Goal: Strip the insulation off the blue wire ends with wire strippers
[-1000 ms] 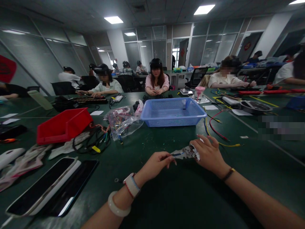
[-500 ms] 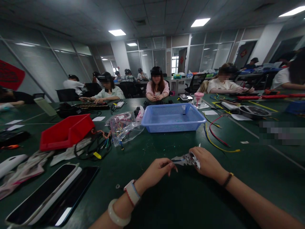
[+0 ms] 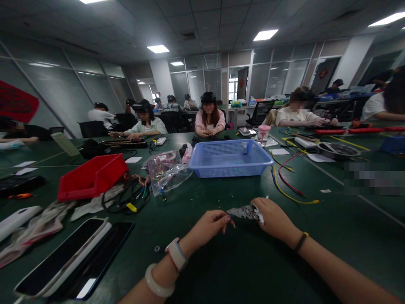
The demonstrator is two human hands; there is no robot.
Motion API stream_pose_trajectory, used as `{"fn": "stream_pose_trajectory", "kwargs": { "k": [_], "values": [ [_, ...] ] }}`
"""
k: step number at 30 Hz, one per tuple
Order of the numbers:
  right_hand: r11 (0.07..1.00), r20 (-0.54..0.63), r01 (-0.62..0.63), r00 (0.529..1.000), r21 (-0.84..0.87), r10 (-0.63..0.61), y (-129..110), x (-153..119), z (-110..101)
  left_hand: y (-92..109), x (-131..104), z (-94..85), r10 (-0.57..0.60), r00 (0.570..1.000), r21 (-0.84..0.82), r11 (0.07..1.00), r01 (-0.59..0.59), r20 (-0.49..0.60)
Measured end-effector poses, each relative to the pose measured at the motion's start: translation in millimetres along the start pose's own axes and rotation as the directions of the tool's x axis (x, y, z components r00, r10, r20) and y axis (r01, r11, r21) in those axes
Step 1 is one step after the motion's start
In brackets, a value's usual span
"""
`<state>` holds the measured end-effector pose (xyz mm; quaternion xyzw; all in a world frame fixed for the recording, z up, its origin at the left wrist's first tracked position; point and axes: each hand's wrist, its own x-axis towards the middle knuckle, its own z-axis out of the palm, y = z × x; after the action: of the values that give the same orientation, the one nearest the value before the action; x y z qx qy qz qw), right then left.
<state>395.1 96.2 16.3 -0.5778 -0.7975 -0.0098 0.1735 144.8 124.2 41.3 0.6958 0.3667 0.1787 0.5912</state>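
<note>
My right hand (image 3: 272, 217) is closed around the handles of a pair of wire strippers (image 3: 243, 212), whose flat metal jaws point left. White material shows at the handles, inside the grip. At the tip of the jaws my left hand (image 3: 212, 224) is closed in a pinch on a thin wire (image 3: 230, 217), mostly hidden by the fingers. A ring terminal (image 3: 157, 249) on a dark lead shows beside my left wrist; the wrist hides where that lead runs.
A blue plastic basket (image 3: 230, 171) stands ahead. Left of it are a clear bag of wires (image 3: 167, 175), black cables (image 3: 126, 196) and a red bin (image 3: 91, 179). Phones (image 3: 95, 261) and gloves (image 3: 41, 232) lie at left, loose wires (image 3: 289, 185) at right. Co-workers sit opposite.
The view has shifted slightly, so the table things sit a little lower and to the right. Both hands and the wire strippers hold nearly the same pose.
</note>
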Motion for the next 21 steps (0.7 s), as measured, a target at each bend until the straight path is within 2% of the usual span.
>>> {"fn": "stream_pose_trajectory", "kwargs": {
  "k": [7, 10, 15, 21],
  "values": [
    [0.989, -0.174, 0.109, 0.977, -0.097, -0.125, 12, -1, 2, -2, -1, 3.4, 0.015, 0.999, -0.036, 0.999, -0.014, 0.029],
    [0.979, -0.213, 0.142, 0.962, -0.144, -0.171, 12, -1, 1, -2, -1, 4.3, 0.003, 0.999, -0.052, 0.999, -0.001, 0.034],
    [0.968, -0.229, 0.117, 0.959, -0.224, -0.169, 8, 0, -2, -3, -1, 6.1, 0.019, 0.999, -0.065, 0.998, -0.017, 0.026],
    [0.981, -0.144, 0.111, 0.98, -0.159, -0.134, 5, 1, -2, -2, -1, 7.6, -0.012, 1.0, -0.058, 0.998, 0.011, -0.005]
  ]
}}
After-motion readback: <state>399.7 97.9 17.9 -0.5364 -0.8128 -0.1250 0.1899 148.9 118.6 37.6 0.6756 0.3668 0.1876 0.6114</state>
